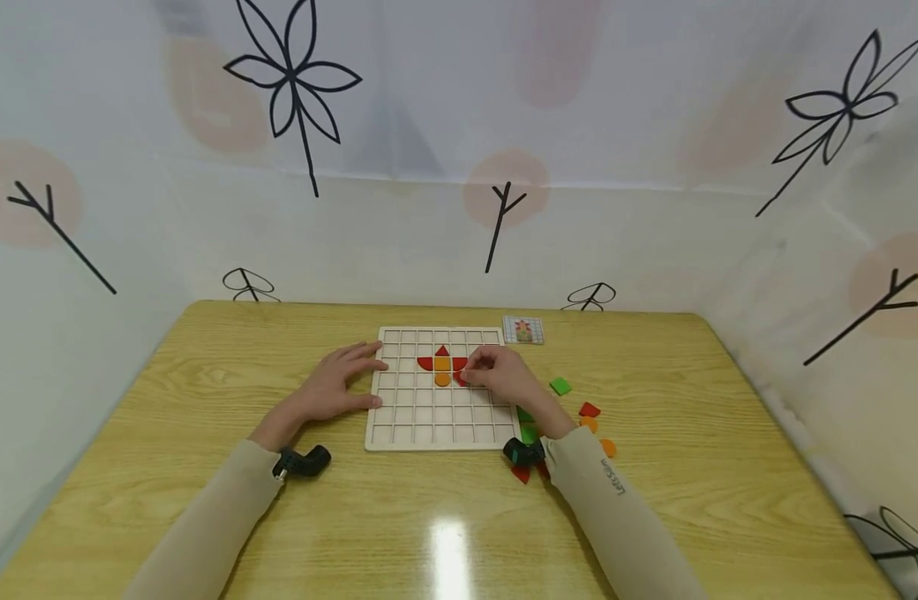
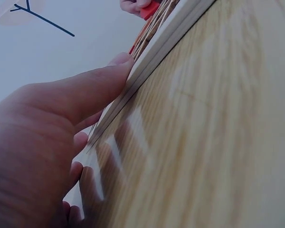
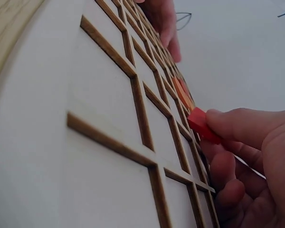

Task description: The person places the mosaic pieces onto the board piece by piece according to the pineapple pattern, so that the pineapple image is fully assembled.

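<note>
We see the left hand (image 1: 330, 385) resting against the left edge of the board (image 1: 406, 429), fingers spread and grasping nothing, thumb on the rim, most likely to keep it from sliding. The right hand (image 1: 507, 375) pinches a red piece (image 3: 199, 123) between thumb and fingertips, a grip we judge suited to something so small; it is tilted over the grid, right of the orange disc (image 1: 442, 379), and we cannot tell whether it touches the bottom of a cell. Above the disc sits an orange square (image 1: 443, 364), flanked by curved red pieces and topped by a red triangle (image 1: 442, 351), the raised strips presumably holding each in its cell. The board is pale and smooth-faced, its strips dark along the cut sides like wood; the pieces look flat, matte and painted. At its far right corner lies a small printed card (image 1: 523, 330), perhaps put there for easy viewing. Off the board's right edge, a green square (image 1: 560, 386) and other loose pieces lie on the glossy, wood-grained table (image 1: 316, 533), within the right hand's reach.
</note>
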`<state>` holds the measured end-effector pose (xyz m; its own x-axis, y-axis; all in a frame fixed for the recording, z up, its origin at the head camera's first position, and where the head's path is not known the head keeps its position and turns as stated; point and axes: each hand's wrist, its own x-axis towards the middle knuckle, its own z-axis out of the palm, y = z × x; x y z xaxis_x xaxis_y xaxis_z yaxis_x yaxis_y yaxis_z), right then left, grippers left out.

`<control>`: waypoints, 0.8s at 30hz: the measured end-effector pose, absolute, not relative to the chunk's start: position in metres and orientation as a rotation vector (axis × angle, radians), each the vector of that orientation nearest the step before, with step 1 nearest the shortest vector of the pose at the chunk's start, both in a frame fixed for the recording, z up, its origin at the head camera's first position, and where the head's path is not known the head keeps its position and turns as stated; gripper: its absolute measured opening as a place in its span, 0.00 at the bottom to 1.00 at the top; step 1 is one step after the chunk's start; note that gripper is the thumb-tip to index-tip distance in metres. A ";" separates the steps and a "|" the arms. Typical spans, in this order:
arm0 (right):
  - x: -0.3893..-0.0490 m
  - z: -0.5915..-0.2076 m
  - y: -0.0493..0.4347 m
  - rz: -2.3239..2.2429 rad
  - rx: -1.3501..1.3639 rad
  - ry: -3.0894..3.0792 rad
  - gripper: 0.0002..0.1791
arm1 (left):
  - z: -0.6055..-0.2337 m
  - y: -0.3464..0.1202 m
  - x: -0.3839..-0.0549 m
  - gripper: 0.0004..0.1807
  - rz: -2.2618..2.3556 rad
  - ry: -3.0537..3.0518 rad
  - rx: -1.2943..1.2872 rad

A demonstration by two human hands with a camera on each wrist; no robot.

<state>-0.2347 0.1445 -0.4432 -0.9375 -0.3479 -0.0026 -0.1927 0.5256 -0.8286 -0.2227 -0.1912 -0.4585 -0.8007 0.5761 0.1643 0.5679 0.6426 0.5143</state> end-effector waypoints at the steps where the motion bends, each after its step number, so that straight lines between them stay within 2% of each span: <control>1: -0.235 -0.442 0.145 -1.367 -0.461 2.594 0.04 | -0.458 -0.191 -0.223 0.32 0.880 2.835 0.984; 11: -0.236 -0.438 0.147 -1.321 -0.497 2.572 0.03 | -0.458 -0.191 -0.224 0.31 0.884 2.839 0.977; 24: -0.238 -0.442 0.148 -1.339 -0.549 2.528 0.07 | -0.454 -0.192 -0.224 0.31 0.889 2.833 0.988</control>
<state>-0.2382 0.1484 -0.4418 -0.9038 -0.4272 -0.0261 -0.2184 0.5128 -0.8302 -0.2237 -0.1916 -0.4544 -0.8006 0.5752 0.1679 0.5680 0.6393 0.5183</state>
